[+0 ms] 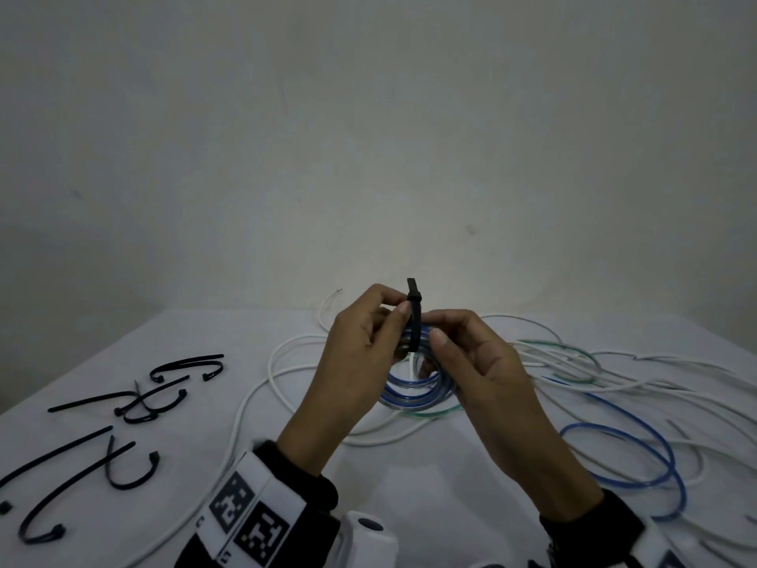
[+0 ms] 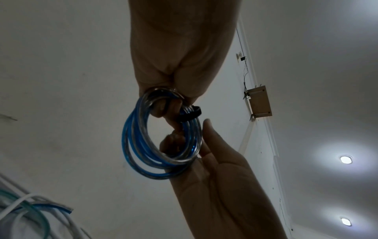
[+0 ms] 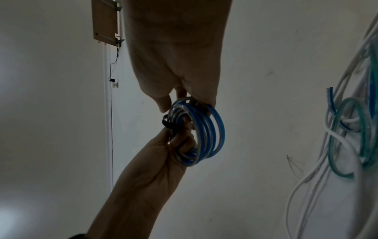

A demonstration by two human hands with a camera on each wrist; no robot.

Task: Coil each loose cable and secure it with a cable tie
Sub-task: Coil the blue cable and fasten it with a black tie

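A plain white wall (image 1: 368, 137) rises behind the white table (image 1: 409, 485); two ceiling lights (image 2: 346, 159) glow.

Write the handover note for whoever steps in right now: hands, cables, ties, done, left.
Left hand: pinches the black cable tie wrapped round the blue coil, tail sticking up.
Right hand: holds the coil's other side, above the table.
Done: blue cable coiled, tie looped round it; how tight it is cannot be told.
Left: finish this tie, then coil and tie the loose white, green and blue cables lying right and behind the hands.
Spare ties lie on the table's left.
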